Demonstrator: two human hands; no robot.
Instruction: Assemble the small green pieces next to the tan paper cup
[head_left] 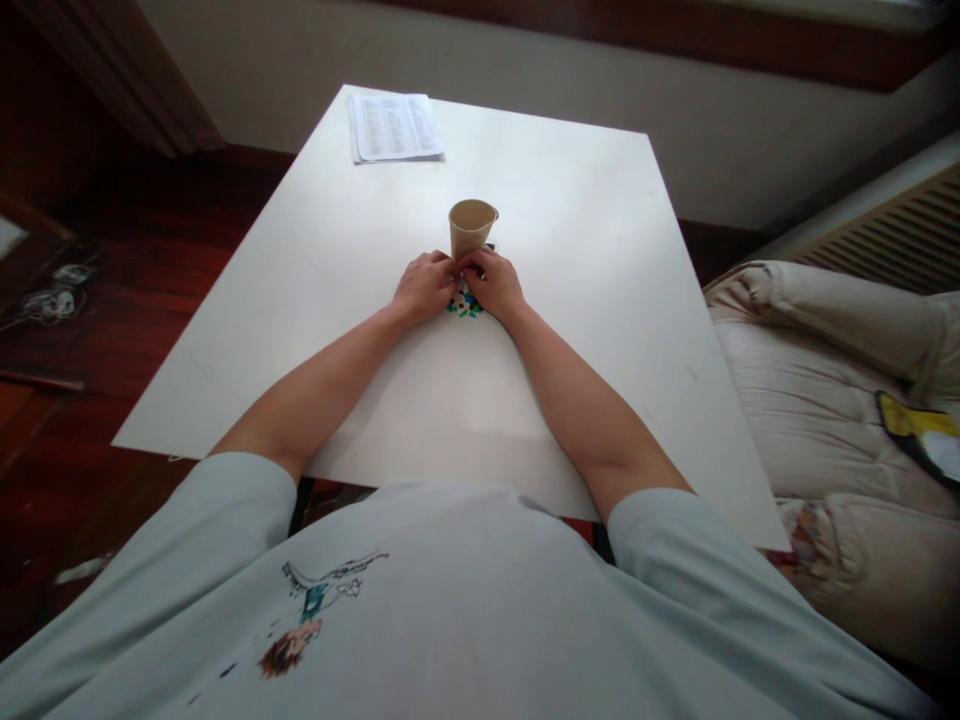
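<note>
Left grip (427, 286) and right grip (495, 283) flank colourful pieces (466, 304).

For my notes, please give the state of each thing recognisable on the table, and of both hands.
Cup: upright, open at top
Small colored pieces: loose, in a cluster
Papers: lying flat, print facing up
Left hand: curled, grip unclear
Right hand: curled, grip unclear

From the cup (469, 238) on the table (585, 250), papers (397, 128) lie at eleven o'clock and the sofa (810, 400), beside the table, at four — small pieces (465, 304) sit at six, between the left grip (427, 284) at seven and the right grip (494, 284) at five.
</note>
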